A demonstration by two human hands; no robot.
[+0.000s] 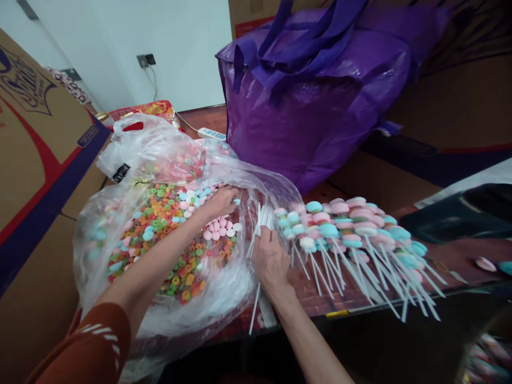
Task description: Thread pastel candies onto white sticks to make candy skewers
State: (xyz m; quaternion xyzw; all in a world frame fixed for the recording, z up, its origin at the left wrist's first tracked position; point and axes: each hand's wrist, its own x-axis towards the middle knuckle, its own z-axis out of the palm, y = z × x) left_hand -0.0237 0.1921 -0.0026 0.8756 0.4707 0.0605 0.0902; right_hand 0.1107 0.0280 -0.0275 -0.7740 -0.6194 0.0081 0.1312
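Observation:
My left hand (222, 204) is over the open clear plastic bag (208, 314) at the middle left. Its fingers are curled together, with a pale blue marshmallow (237, 201) at their tips. Green, orange and red gummy rings (180, 269) fill much of the bag, with pink marshmallows (215, 229) beside them. My right hand (271, 258) is closed over several white sticks (262, 216) lying at the bag's right edge. One white stick (255, 309) juts out below that hand. Right of it lies a pile of candy skewers (352, 224), their bare stick ends toward the table's front edge.
A large purple bag (308, 122) stands behind the candy. Cardboard boxes (52, 133) rise at the left and behind on the right. A white power strip (212, 133) lies beside the purple bag. Loose marshmallows (485, 263) sit at the table's right end.

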